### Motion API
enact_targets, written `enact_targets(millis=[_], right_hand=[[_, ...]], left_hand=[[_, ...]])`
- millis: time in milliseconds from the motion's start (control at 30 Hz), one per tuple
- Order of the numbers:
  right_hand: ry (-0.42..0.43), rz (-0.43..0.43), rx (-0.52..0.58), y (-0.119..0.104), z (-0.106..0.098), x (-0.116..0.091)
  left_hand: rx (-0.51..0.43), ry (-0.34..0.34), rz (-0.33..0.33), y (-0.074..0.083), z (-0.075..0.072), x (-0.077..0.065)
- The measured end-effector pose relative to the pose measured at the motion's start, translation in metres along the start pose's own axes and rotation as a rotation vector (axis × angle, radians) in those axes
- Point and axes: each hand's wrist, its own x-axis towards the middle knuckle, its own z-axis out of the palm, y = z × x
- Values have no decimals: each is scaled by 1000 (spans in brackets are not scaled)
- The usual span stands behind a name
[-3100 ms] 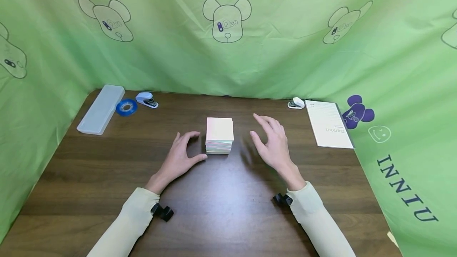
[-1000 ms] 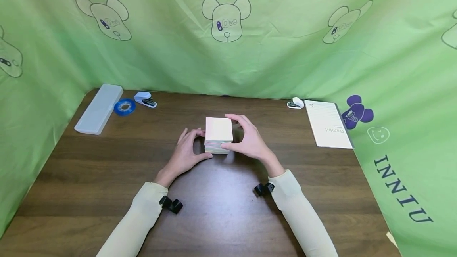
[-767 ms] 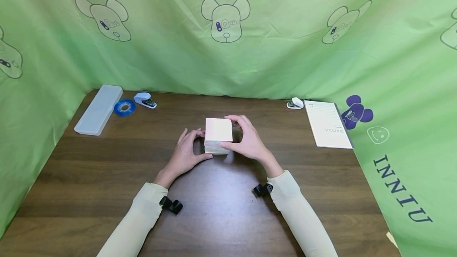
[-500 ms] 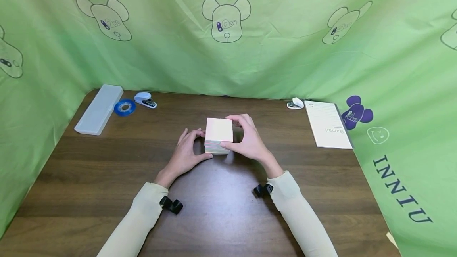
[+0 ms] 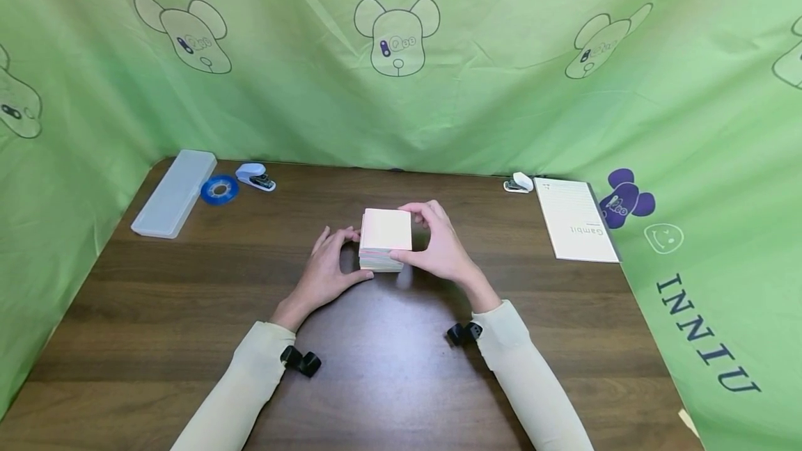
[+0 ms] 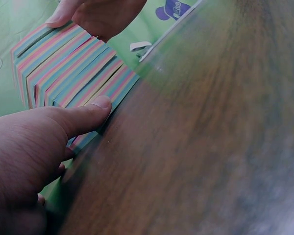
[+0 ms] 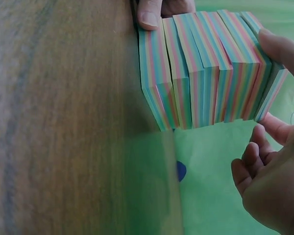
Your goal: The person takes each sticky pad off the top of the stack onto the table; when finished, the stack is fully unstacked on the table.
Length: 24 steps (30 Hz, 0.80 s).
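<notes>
A tall stack of multicoloured sticky note pads (image 5: 380, 262) stands mid-table in the head view, its striped edges slightly staggered in both wrist views. My left hand (image 5: 322, 266) grips the bottom of the stack from the left, its thumb (image 6: 100, 104) along the lower front edges. At the upper right, my right hand (image 5: 441, 249) pinches the top sticky note pad (image 5: 387, 230) between thumb in front and fingers behind. That pad sits a little right of the ones below, and in the right wrist view its far corner angles away from the stack (image 7: 206, 73).
Back left are a translucent pencil case (image 5: 174, 193), a blue tape roll (image 5: 206, 190) and a light blue stapler (image 5: 253, 174). Back right hold a white stapler (image 5: 520, 181) and a notepad (image 5: 576, 218). A green curtain (image 5: 401, 117) hangs along the table's far edge.
My right hand came in from the right to the stack, and my left hand closed on its base. Over the last half second the top pad has shifted slightly right.
</notes>
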Motion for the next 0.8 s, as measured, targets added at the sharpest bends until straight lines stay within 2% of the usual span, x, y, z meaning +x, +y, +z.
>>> enact_targets(millis=[367,600,800], right_hand=[[-37,3,-25,1,-6,-1],[-26,20,4,0,-5,0],[-36,34,-19,-3,-5,0]], left_hand=[[-12,-2,-2,-2,1,0],[-2,12,17,-1,2,-1],[-2,20,26,-2,2,0]])
